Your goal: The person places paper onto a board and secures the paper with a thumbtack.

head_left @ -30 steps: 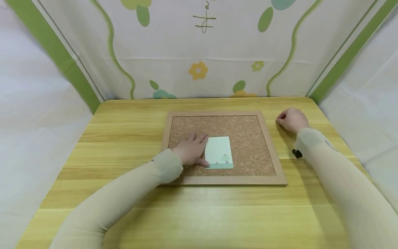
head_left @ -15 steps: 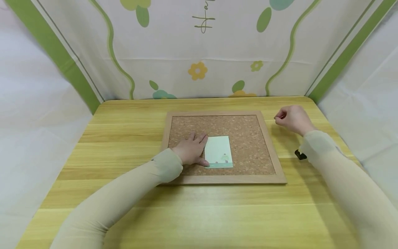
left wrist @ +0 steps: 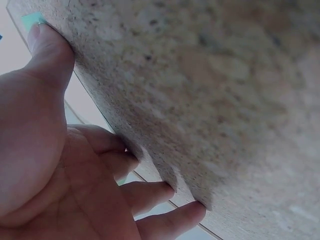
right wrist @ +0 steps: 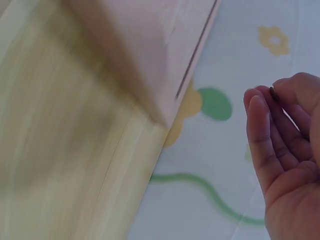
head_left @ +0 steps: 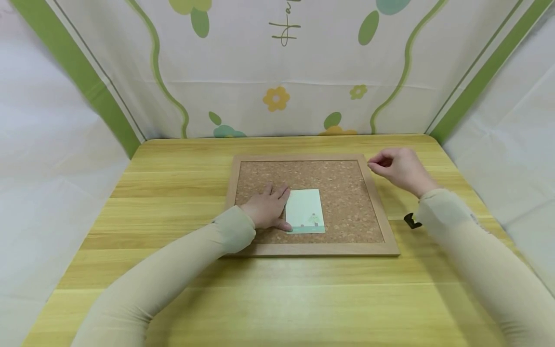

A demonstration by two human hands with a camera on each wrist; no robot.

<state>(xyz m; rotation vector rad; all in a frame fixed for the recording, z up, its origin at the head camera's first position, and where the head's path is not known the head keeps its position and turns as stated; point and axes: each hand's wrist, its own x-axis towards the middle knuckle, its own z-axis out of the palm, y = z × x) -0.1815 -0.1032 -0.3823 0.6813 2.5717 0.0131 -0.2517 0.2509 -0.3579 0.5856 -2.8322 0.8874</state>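
A framed cork board (head_left: 347,202) lies on the wooden table, with a pale card (head_left: 303,207) flat on it that has a green strip along its near edge. My left hand (head_left: 265,209) rests spread at the card's left side, thumb on its lower left corner. In the left wrist view its fingertips (left wrist: 192,212) press on the cork. My right hand (head_left: 401,168) is raised over the board's far right corner. Between its thumb and fingers it pinches a small dark thing (right wrist: 273,93), mostly hidden, whose kind I cannot tell.
The wooden table (head_left: 277,299) extends around the board on all sides. A white cloth with printed flowers (head_left: 276,99) hangs behind its far edge, and white cloth stands at both sides. A small black piece (head_left: 412,220) shows beside the right cuff.
My right hand has moved left, from the table beside the board to its far right corner, still pinching. The left hand and the card have stayed in place.
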